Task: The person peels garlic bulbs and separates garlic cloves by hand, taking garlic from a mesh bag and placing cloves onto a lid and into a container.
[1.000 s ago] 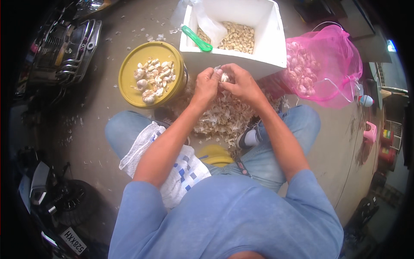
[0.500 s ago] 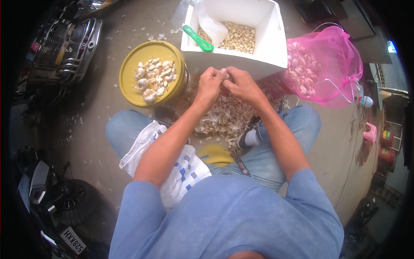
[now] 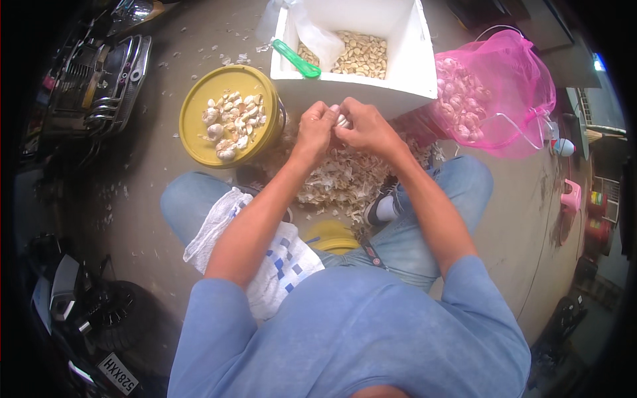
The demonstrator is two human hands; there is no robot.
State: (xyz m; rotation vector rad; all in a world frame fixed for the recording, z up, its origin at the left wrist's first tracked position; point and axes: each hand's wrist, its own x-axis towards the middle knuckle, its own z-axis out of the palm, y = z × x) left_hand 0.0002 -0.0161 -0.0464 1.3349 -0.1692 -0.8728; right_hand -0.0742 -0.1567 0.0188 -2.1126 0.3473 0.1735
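My left hand (image 3: 314,129) and my right hand (image 3: 363,126) meet over my lap, both closed on one small garlic piece (image 3: 341,120) that is mostly hidden between the fingers. Under them lies a heap of pale garlic skins (image 3: 345,179) on the ground between my feet. A yellow round lid (image 3: 199,142) to the left carries several garlic bulbs. A white foam box (image 3: 405,79) just beyond my hands holds peeled cloves and a green-handled tool (image 3: 296,59).
A pink mesh sack (image 3: 511,99) of garlic bulbs sits at the right. A white plastic bag (image 3: 279,265) lies on my left thigh. Motorcycle parts (image 3: 99,86) stand at the left, and a wheel and plate at the lower left.
My two hands have stayed together on the garlic piece, with only small shifts of the fingers. Nothing else has moved.
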